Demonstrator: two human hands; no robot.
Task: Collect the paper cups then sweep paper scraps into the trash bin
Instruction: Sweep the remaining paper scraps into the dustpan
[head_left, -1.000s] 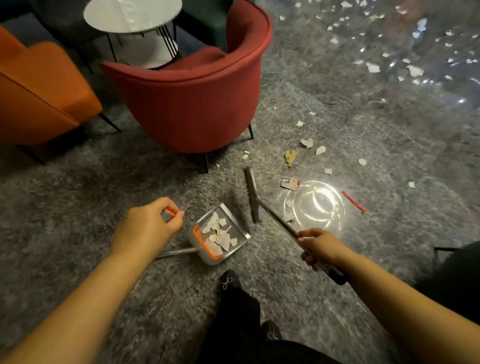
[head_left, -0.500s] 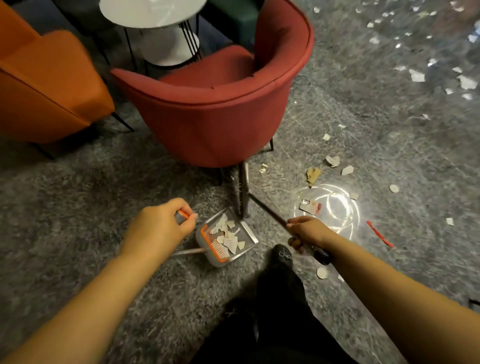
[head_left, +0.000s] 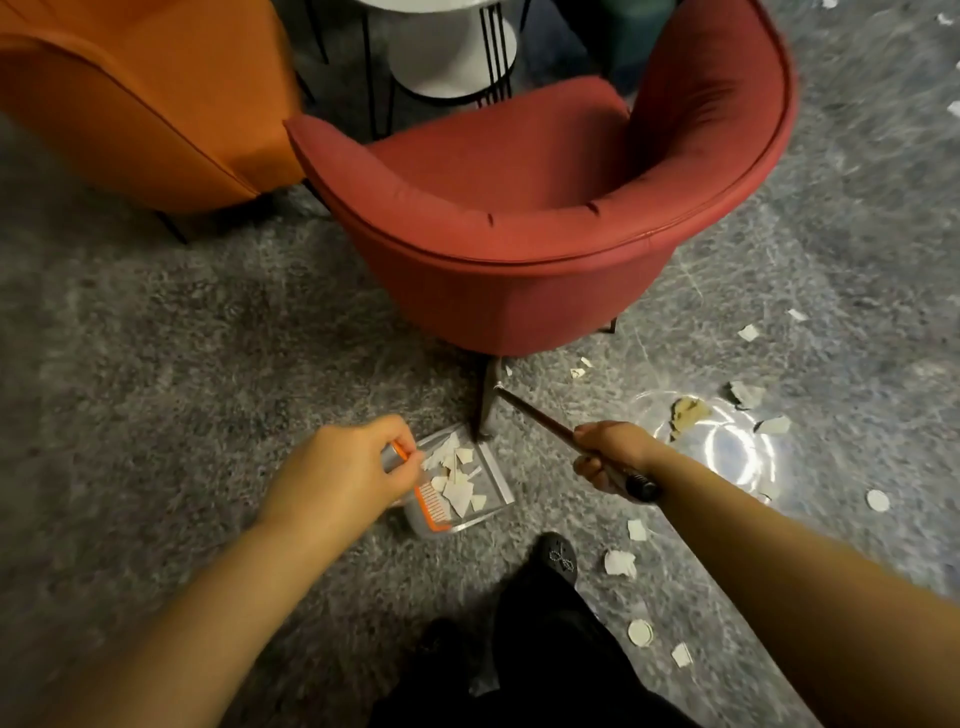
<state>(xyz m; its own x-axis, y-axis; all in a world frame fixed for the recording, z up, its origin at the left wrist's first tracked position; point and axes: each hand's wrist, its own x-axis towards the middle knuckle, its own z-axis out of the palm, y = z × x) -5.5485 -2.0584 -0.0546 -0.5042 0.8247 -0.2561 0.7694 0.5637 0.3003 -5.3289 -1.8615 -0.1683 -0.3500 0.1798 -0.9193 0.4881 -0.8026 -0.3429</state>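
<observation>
Here the left hand (head_left: 343, 470) curls its fingers around the dustpan handle (head_left: 393, 456), and the dustpan (head_left: 462, 486) sits on the grey carpet (head_left: 156, 389) at about 1 o'clock from that hand, its open lip facing up and right. Paper scraps already lie heaped in its tray. The right hand (head_left: 610, 457) is clamped round the broom handle (head_left: 535, 415), thumb and fingers wrapped tight near the black grip end. That handle's long axis runs from the hand toward 10 o'clock, ending at the broom head (head_left: 487, 400), which stands just beyond the pan's far corner and tucks under the front edge of the red armchair (head_left: 519, 249).

The relation that matters: the nearest loose scraps (head_left: 579, 370) lie at roughly 3 o'clock from the broom head, by the chair leg, with more paper (head_left: 688, 413) farther out toward 3 o'clock on the shiny floor. The pan mouth is at 6 o'clock from the head, nearly touching it. So the right hand, nearer the litter, would probably have to swing the head rightward past those pieces before drawing them back down toward the pan. Other scraps (head_left: 621, 563) sit at 5 o'clock from the pan, beside the dark shoe (head_left: 561, 556). No cups or trash bin are in view.
</observation>
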